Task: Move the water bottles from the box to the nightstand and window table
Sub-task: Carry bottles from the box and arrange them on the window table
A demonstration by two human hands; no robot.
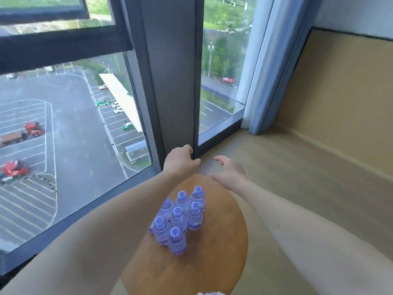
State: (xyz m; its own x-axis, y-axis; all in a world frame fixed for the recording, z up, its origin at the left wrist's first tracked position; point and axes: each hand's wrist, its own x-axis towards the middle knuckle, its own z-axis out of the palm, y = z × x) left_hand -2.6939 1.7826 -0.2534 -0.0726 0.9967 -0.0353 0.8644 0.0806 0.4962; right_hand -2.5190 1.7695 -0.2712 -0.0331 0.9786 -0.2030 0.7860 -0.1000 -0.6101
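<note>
Several small water bottles (179, 218) with light purple caps stand upright in a tight cluster on the round wooden window table (223, 248). My left hand (180, 160) reaches beyond the table's far edge, its fingers loosely curled near the dark window frame, holding nothing. My right hand (230, 170) hovers past the table's far right edge, fingers relaxed and spread, empty. Both hands are beyond the bottles and touch none of them. No box is in view.
A tall window (70, 124) with a dark frame and pillar (172, 81) fills the left and centre. A blue curtain (261, 77) hangs at the right. A beige cushioned platform (308, 177) with a padded wall panel extends to the right of the table.
</note>
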